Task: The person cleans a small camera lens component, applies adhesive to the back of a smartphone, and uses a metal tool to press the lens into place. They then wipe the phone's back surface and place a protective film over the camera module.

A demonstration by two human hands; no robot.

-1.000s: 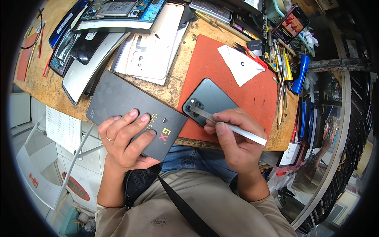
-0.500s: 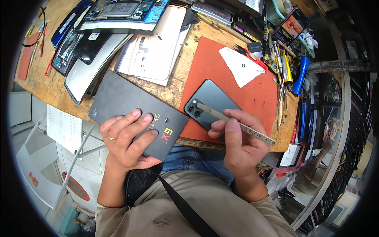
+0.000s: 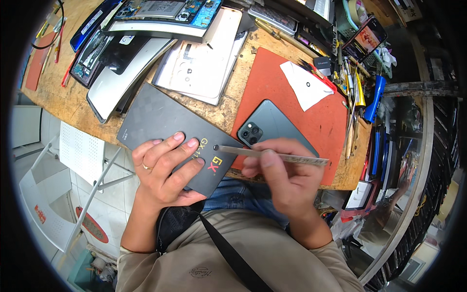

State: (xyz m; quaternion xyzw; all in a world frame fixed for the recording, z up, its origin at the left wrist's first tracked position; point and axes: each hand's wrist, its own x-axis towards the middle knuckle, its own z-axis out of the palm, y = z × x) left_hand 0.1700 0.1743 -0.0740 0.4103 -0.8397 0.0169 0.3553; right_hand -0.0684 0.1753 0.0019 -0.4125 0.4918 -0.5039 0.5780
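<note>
My left hand (image 3: 168,165) grips a flat black box (image 3: 165,112) with gold and red print, fingers spread over its top, at the front edge of the bench. In my right hand (image 3: 287,175) is a thin, flat metal tool (image 3: 243,151), pinched between thumb and fingers. Its tip touches or hovers over a small dark round piece (image 3: 215,147) on the box; I cannot tell which. A dark green phone (image 3: 279,126) lies back up on a red mat (image 3: 258,73), just beyond my right hand, its camera lenses showing. My right fingers cover its lower edge.
White phone back panels (image 3: 197,68) and opened phones (image 3: 160,14) are stacked at the back left. A white paper piece (image 3: 306,87) and red-handled tweezers (image 3: 321,78) lie on the mat. Screwdrivers and a blue tube (image 3: 375,100) crowd the right edge.
The tool's tip has moved left and down from the phone's camera lenses to the small round piece on the box. My left hand stays on the box. The whole view has shifted slightly.
</note>
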